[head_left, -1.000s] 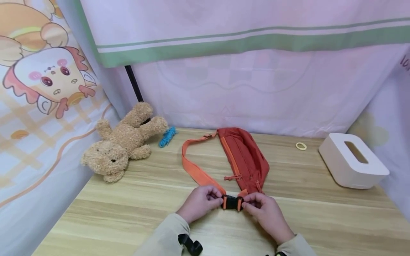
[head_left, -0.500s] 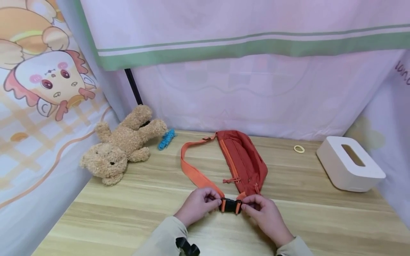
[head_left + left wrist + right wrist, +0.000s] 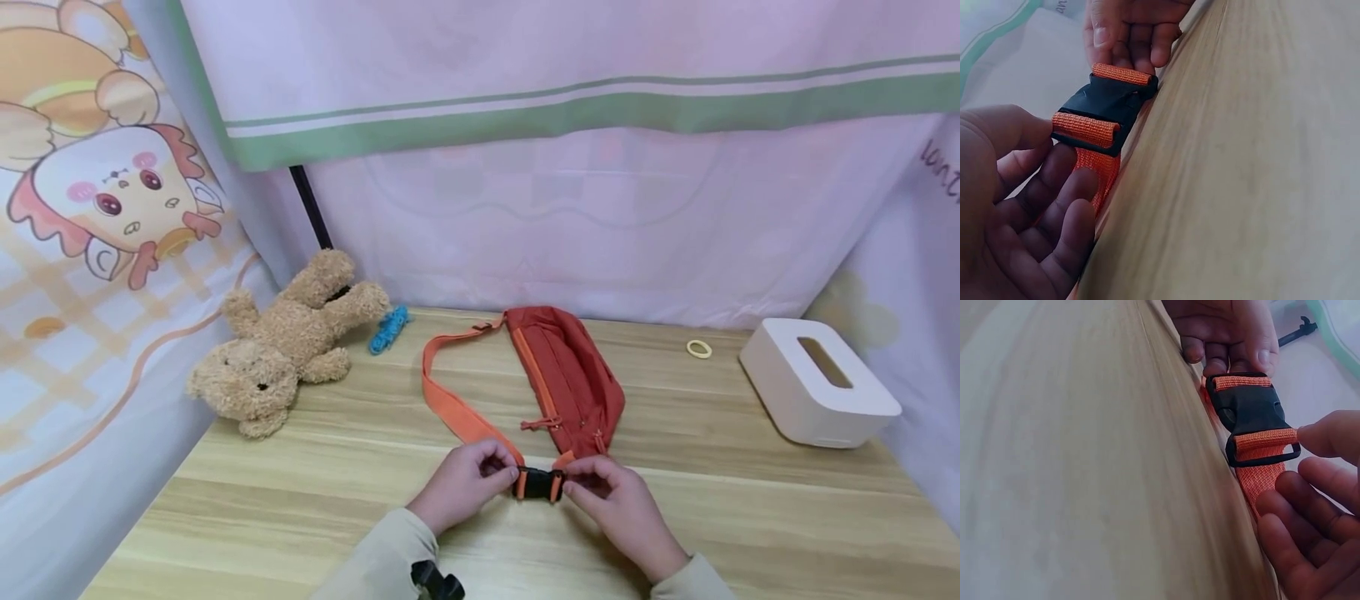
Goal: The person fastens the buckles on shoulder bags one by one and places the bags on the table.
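**Waist bag with buckle, held at both strap ends**

We list one red bag [image 3: 570,379] lying on the tabletop [image 3: 750,508], its orange strap [image 3: 450,404] looping round to a black buckle [image 3: 537,483] at the near edge, both halves joined. Our left hand [image 3: 465,483] pinches the strap end on the buckle's left side; our right hand [image 3: 618,500] pinches the right end, fingers curled. Both hands rest on the tabletop.

Also entered: one teddy [image 3: 288,342] on its side at far left, a blue trinket [image 3: 388,327] just beside it, a yellow ring [image 3: 698,348] near a white tissue box [image 3: 817,383] at right. Curtain [image 3: 570,225] behind.
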Tool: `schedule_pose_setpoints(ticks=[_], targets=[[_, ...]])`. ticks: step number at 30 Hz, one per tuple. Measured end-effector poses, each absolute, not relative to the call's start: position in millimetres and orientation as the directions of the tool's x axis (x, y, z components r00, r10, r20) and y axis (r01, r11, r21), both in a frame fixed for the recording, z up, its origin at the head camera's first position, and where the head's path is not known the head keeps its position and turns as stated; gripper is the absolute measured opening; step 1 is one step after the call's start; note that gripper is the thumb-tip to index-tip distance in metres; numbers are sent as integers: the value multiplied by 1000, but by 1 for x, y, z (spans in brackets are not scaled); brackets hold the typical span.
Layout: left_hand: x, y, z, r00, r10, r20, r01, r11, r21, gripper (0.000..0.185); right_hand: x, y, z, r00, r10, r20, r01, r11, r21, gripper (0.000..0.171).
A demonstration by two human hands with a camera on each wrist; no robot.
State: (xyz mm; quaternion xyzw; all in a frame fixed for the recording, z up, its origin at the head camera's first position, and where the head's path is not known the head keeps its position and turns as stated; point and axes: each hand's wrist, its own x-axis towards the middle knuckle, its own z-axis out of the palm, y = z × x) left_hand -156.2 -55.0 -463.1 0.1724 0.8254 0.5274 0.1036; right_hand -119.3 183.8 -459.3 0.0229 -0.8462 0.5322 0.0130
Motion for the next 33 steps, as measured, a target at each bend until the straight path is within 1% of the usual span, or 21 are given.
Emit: schedule_pose_setpoints(ticks=[7,9,14,17,24,33], targets=[[-158,-55,-462,-911,410,36,223,419,880,7,-117,186,-456,-1000,-5,24,-23,491,-871,18],[-158,-55,-461,-909,414,44,234,421,876,8,-117,187,-456,-999,-6,36,-34,514,-857,19],[-157,-55,-459,-902,426,73,270,425,864,3,-116,188,-455,-996,-27,90,-90,555,-827,23],[-157,-55,-457,-896,436,87,296,438,849,6,-115,189,-453,-994,-34,108,-108,567,-817,25],[-158,-57,-452,-886,454,94,328,471,819,6,-113,192,-450,-994,-41,99,-103,598,-795,29],[-158,-58,-449,-866,485,127,400,518,756,7,-111,197,-450,-982,-80,170,-181,647,-741,31]])
